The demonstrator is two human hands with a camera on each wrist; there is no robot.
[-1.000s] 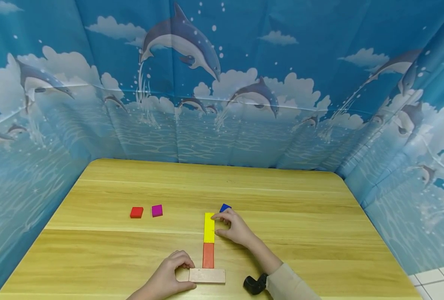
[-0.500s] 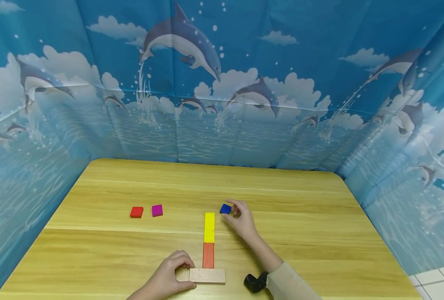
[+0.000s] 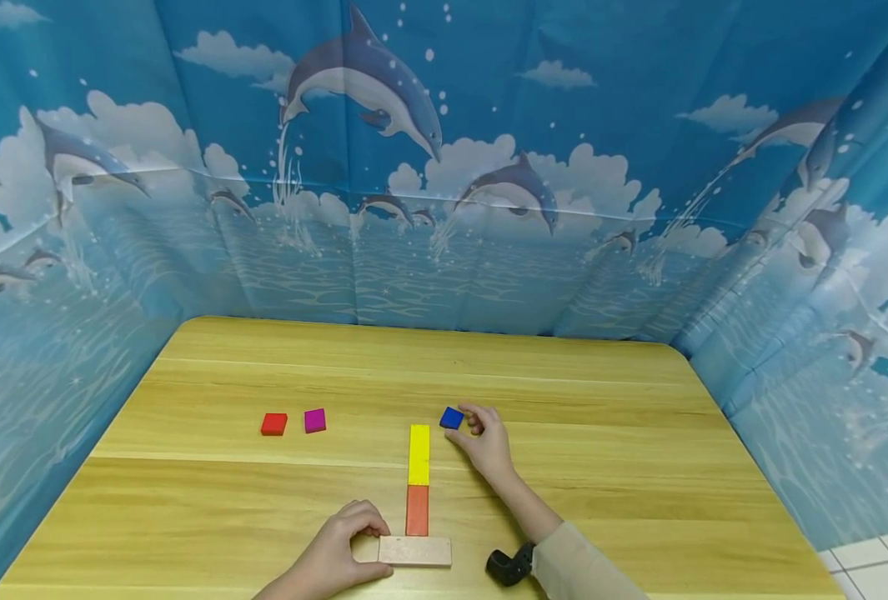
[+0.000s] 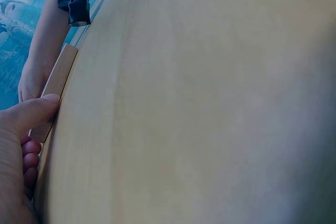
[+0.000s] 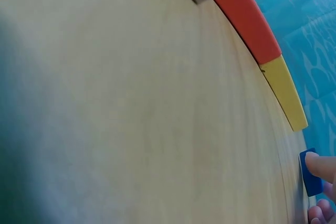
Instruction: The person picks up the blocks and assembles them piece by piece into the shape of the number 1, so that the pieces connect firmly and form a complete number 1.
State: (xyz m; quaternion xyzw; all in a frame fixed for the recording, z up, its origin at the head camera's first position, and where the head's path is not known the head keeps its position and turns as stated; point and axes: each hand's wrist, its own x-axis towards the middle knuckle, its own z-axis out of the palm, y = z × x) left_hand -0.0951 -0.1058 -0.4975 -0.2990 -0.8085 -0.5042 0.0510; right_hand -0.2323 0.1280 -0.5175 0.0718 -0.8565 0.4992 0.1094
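Note:
My left hand (image 3: pixel 338 546) holds the left end of a plain wooden block (image 3: pixel 415 551) lying crosswise near the table's front; its thumb lies on the block (image 4: pixel 59 74) in the left wrist view. Against the far side of that block is a red-orange block (image 3: pixel 417 510), with a yellow block (image 3: pixel 418 455) in line behind it. Just right of the yellow block's far end, my right hand (image 3: pixel 486 446) pinches a small blue block (image 3: pixel 452 417) between thumb and fingers. The right wrist view shows the thumb on the blue block (image 5: pixel 311 174), the other fingers partly cut off.
A small red block (image 3: pixel 274 424) and a magenta block (image 3: pixel 314 421) lie apart on the left of the wooden table (image 3: pixel 188 517). A black device (image 3: pixel 509 567) sits by the right sleeve. A dolphin-print curtain (image 3: pixel 444 258) surrounds the table's back and sides.
My right hand has moved from beside the yellow block, back and slightly right, to the small blue block and taken hold of it. The left hand and the blocks in line stay put.

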